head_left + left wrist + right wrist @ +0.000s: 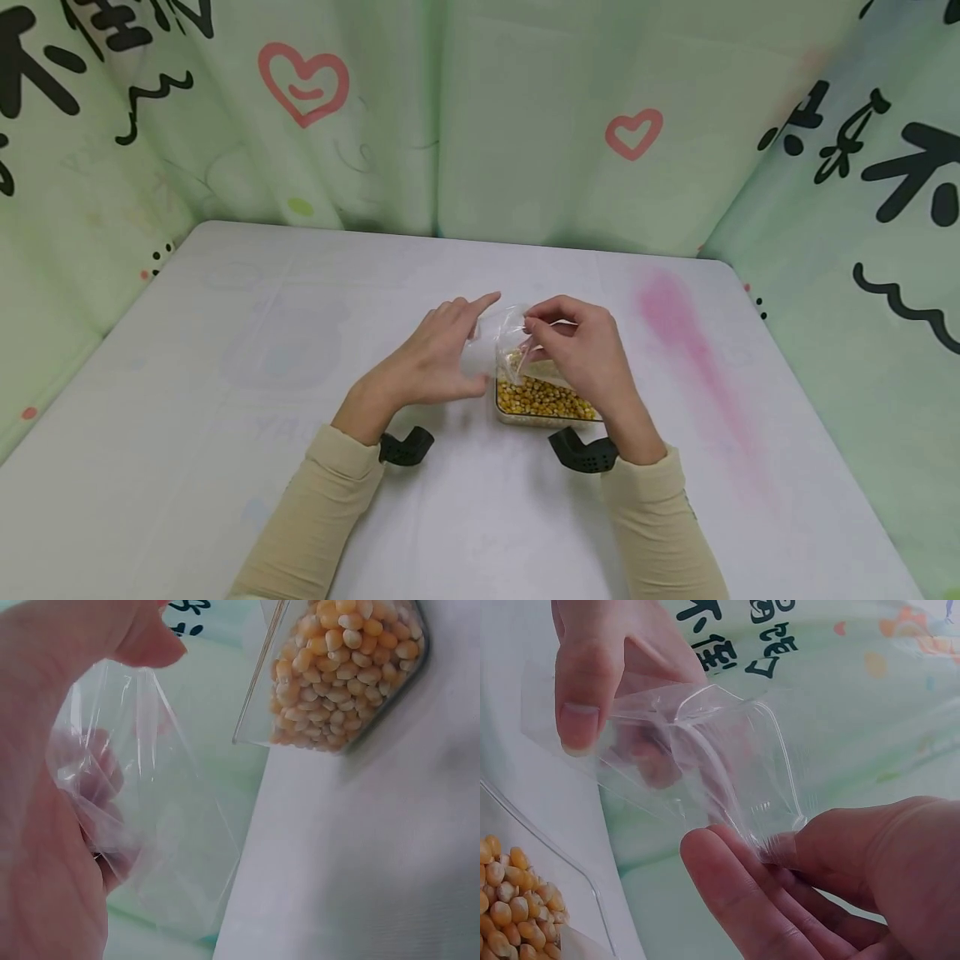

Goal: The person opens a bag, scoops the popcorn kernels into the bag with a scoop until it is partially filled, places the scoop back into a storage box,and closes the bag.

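With my right hand [592,346] I pinch the rim of a clear, thin plastic bag [742,742], while my left hand [431,358] curves its thumb and fingers around the bag. The bag is raised from the white tabletop [187,417]. A clear rectangular box [547,422] with yellow corn kernels [543,398] rests right of the tabletop's middle, well apart from its right edge. I judge that the step in hand is spreading the bag's mouth. The next move, I think, calls for a wide, steady opening, so that kernels can enter without spilling.
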`<action>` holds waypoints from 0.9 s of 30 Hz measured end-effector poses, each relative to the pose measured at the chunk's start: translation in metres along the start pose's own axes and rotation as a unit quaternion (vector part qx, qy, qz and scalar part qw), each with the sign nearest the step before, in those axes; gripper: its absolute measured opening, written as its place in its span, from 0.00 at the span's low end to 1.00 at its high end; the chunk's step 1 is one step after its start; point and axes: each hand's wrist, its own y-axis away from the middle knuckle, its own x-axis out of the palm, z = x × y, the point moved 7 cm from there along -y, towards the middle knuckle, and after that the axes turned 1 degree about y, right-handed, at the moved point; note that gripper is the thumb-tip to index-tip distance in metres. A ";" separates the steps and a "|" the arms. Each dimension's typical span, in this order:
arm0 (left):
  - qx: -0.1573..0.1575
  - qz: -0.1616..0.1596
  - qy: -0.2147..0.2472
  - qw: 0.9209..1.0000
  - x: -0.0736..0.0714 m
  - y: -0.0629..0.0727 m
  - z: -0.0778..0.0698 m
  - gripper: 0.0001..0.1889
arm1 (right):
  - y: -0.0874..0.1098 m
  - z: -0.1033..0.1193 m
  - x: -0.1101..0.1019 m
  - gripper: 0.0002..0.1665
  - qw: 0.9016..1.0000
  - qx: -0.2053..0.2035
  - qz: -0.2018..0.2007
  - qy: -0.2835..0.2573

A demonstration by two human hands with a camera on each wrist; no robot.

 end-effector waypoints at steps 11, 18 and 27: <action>0.018 -0.026 -0.075 0.997 -0.006 0.002 -0.007 0.55 | 0.001 0.002 0.002 0.08 0.999 -0.002 -0.012 0.040; 0.051 -0.023 -0.013 0.998 -0.005 0.000 -0.024 0.58 | 0.001 0.003 0.006 0.08 0.998 -0.017 -0.007 0.064; 0.040 -0.040 0.005 0.998 -0.005 0.000 -0.027 0.55 | 0.001 0.002 0.009 0.08 0.997 -0.013 0.000 0.070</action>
